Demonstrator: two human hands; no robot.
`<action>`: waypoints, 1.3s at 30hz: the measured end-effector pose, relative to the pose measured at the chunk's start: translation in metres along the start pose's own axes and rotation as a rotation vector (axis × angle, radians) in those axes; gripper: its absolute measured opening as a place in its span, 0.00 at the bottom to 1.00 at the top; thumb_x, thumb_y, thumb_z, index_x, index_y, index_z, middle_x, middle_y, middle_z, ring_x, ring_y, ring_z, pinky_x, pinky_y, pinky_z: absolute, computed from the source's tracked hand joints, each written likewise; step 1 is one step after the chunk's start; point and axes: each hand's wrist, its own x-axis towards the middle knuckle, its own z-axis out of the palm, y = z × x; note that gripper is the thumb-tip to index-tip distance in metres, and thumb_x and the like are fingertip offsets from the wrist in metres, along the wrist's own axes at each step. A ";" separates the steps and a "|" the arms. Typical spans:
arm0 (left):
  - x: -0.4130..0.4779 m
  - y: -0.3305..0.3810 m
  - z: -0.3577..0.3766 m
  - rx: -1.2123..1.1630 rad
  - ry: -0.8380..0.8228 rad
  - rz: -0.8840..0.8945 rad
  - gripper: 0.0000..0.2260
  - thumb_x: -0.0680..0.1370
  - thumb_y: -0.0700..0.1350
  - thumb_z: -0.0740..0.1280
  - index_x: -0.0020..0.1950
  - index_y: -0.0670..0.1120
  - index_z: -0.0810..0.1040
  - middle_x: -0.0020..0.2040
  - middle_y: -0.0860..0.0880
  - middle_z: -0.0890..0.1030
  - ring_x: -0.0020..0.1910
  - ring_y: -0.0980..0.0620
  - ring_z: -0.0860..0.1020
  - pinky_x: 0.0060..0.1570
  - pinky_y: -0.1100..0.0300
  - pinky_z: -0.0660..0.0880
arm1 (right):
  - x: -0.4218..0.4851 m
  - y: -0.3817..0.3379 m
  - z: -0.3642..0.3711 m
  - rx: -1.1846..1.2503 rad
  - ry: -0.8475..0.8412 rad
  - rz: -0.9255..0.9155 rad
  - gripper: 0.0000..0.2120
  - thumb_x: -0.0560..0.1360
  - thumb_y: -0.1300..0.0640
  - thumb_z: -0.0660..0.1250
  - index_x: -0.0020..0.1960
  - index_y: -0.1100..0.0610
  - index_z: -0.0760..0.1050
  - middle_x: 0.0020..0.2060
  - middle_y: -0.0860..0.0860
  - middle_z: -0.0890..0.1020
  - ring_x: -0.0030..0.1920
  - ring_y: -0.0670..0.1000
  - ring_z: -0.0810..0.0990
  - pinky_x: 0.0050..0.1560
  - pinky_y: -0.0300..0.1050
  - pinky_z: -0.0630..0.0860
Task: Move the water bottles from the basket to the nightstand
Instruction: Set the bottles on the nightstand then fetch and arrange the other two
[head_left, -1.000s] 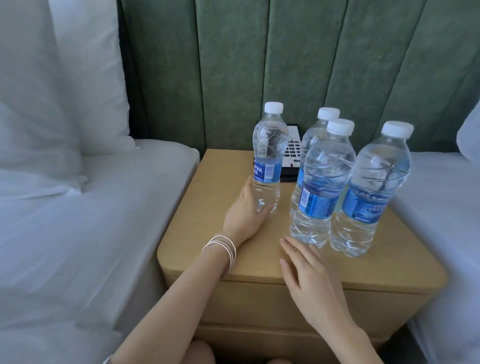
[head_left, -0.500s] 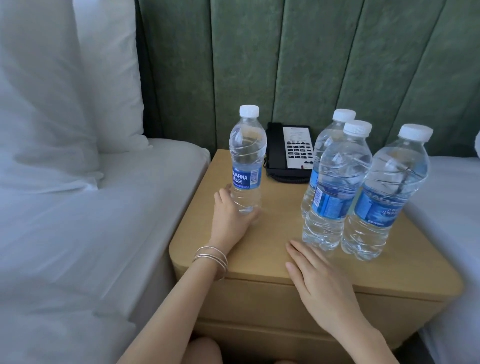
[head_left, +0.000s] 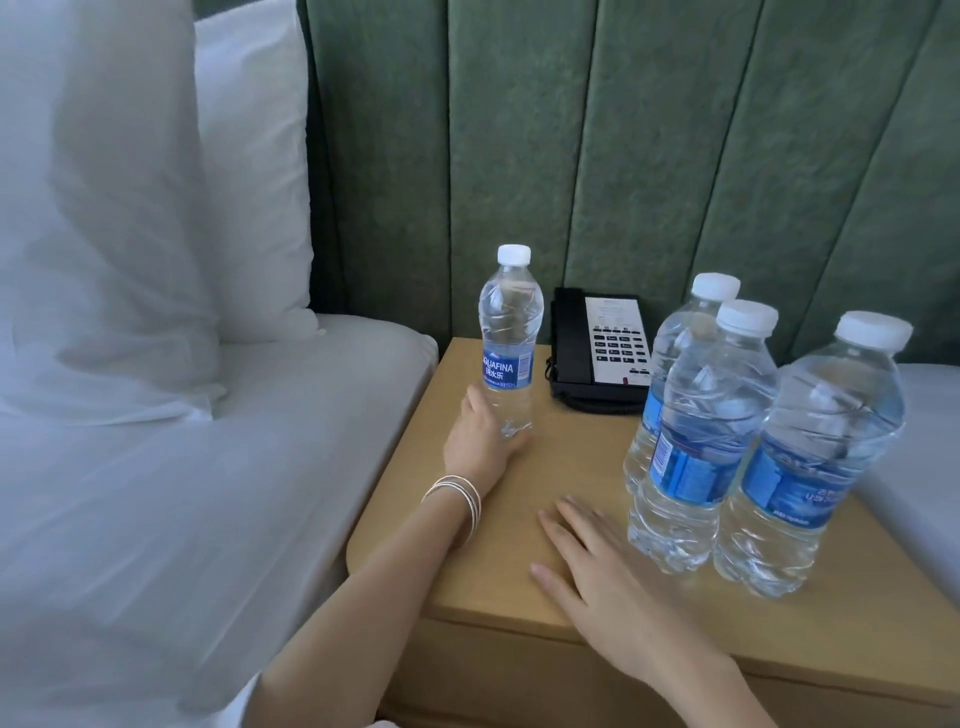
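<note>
- Here, gripped an upright Aquafina water bottle (head_left: 509, 338) low down with the left hand (head_left: 480, 441), fingers curled round its base, toward the back left of the wooden nightstand (head_left: 571, 457).
- Laid the right hand (head_left: 597, 571) flat on the nightstand top, fingers straight, holding nothing.
- Saw three more water bottles (head_left: 696, 447) upright in a tight cluster at the right, just beside that hand.
- Noted a black-and-white telephone (head_left: 602, 348) at the back, between the gripped bottle and the cluster.
- Wore thin bangles (head_left: 457, 493) on the left wrist.
</note>
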 end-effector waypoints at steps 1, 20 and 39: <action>0.009 0.000 0.002 0.010 -0.009 -0.014 0.30 0.70 0.55 0.73 0.60 0.41 0.62 0.60 0.43 0.72 0.53 0.40 0.76 0.40 0.53 0.69 | 0.001 0.001 0.003 -0.005 0.007 0.007 0.47 0.61 0.30 0.26 0.76 0.46 0.46 0.76 0.42 0.43 0.75 0.47 0.42 0.71 0.40 0.47; 0.023 -0.015 0.009 0.280 -0.212 0.184 0.26 0.80 0.52 0.58 0.74 0.64 0.52 0.77 0.45 0.45 0.67 0.42 0.68 0.56 0.52 0.73 | 0.007 0.003 0.017 -0.081 0.107 0.057 0.32 0.78 0.37 0.39 0.57 0.46 0.80 0.59 0.45 0.79 0.55 0.46 0.80 0.46 0.37 0.76; 0.095 -0.010 0.045 0.364 -0.182 0.191 0.24 0.82 0.50 0.53 0.77 0.49 0.52 0.78 0.50 0.47 0.76 0.49 0.51 0.70 0.52 0.60 | 0.018 0.011 0.033 -0.049 0.375 -0.068 0.30 0.78 0.37 0.41 0.54 0.48 0.79 0.56 0.47 0.80 0.56 0.49 0.79 0.64 0.34 0.62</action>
